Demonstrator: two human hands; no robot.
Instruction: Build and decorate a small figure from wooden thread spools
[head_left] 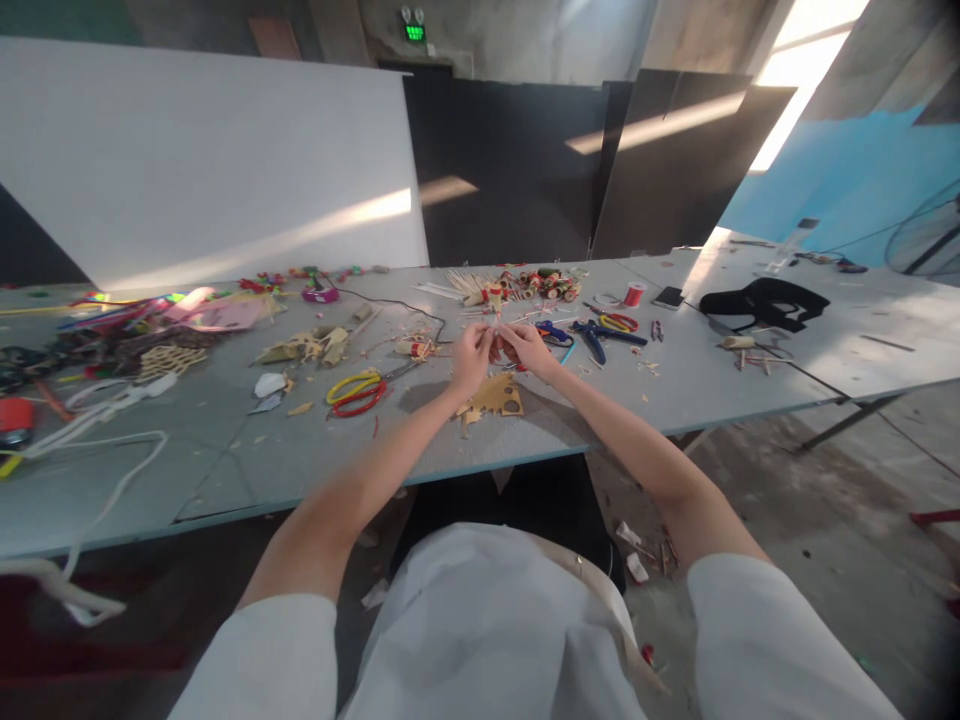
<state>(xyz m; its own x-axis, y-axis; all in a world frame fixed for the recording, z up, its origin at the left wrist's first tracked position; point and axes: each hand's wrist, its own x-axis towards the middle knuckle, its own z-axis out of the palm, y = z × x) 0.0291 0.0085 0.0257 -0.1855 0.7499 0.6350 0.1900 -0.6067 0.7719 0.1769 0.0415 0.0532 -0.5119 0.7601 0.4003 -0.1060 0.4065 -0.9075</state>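
My left hand (pixel 471 358) and my right hand (pixel 527 350) meet over the middle of the table, fingertips pinched together. Whatever lies between them is too small to make out. Just beyond the fingertips is a small red and tan piece (pixel 495 296); I cannot tell whether they touch it. Beneath the hands lies a tan cardboard scrap (pixel 491 394) with round holes and a ragged edge. Left of my left hand are scissors (pixel 358 393) with yellow and red handles and a small red-banded roll (pixel 415 348). A blue tool (pixel 553 332) lies beside my right hand.
Dark blue pliers (pixel 592 338), another pair of scissors (pixel 619 322), a red spool (pixel 634 294) and a phone (pixel 669 297) lie to the right. Red and tan rolls (pixel 553 286) cluster at the back. Colourful craft material (pixel 217 312) and white cables (pixel 101 410) spread across the left.
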